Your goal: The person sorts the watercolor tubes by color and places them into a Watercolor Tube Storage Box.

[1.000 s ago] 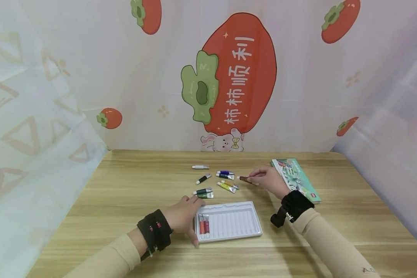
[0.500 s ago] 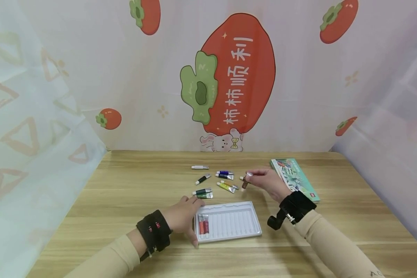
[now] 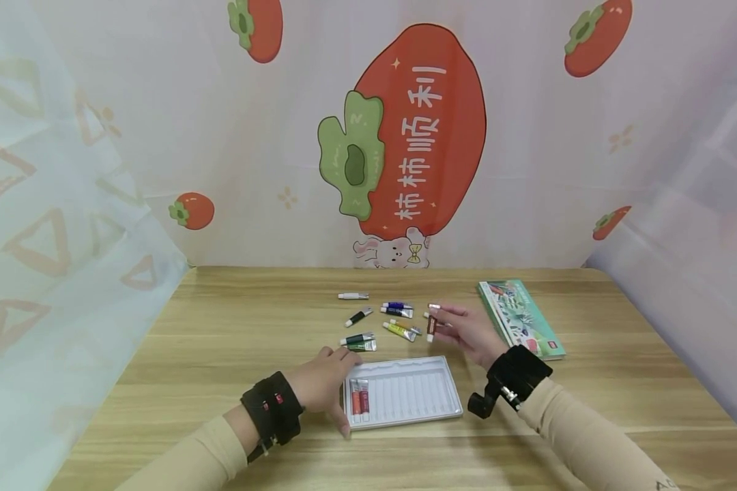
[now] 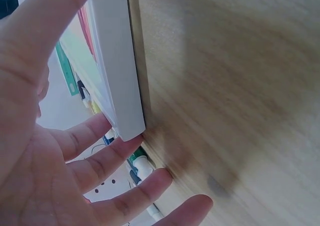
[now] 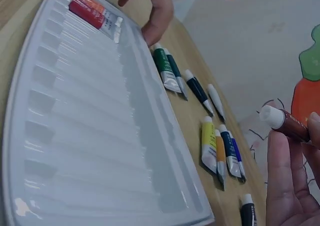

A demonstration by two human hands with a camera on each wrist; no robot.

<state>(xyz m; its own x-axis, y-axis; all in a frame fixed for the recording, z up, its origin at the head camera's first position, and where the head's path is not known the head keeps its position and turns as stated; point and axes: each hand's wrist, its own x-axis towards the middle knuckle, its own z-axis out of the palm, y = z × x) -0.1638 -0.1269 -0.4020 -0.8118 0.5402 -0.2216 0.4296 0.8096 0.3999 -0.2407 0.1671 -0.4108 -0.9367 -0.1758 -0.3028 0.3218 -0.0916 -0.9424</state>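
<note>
My right hand (image 3: 474, 332) pinches a brown paint tube (image 3: 431, 327) above the table, white cap downward in the head view. In the right wrist view, fingers and thumb hold this brown tube (image 5: 294, 127) by its sides. My left hand (image 3: 322, 382) spans the left end of a white plastic tray (image 3: 414, 395), thumb near its front corner and fingertips touching its back corner. In the left wrist view those fingers (image 4: 105, 166) are spread and fairly straight. An orange-red tube (image 3: 355, 401) and a red tube (image 3: 365, 401) lie side by side in the tray's leftmost slots.
Behind the tray lie green tubes (image 3: 359, 342), a black one (image 3: 359, 316), a white one (image 3: 353, 296), blue ones (image 3: 397, 310) and yellow ones (image 3: 400, 331). A dark tube (image 5: 247, 213) lies near my right hand. A teal illustrated box (image 3: 522, 317) stands at the right.
My right hand has lifted the brown tube off the table and turned it from lying to roughly upright. The left hand and tray have stayed put.
</note>
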